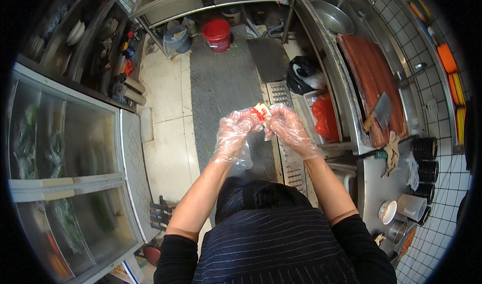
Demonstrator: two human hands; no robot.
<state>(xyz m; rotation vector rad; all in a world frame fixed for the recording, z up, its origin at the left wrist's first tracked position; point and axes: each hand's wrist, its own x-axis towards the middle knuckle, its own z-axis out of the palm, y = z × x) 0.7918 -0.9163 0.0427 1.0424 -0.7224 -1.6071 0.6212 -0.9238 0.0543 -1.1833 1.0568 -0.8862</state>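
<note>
Clear plastic gloves cover both of my hands, which meet in front of my body above the floor. Between them is a small pale food piece dotted with bright red bits that look like chopped chili. My left hand grips its left side with bent fingers. Closed on the other side is my right hand, its fingertips close to the left ones. The fingers and loose glove plastic hide the underside of the piece.
Glass-door fridge at left, below shelves of dishes. Red bucket and grey bucket stand at the back. On the right sink lies a brown wooden board with a cleaver. A grey mat and a drain grate line the floor.
</note>
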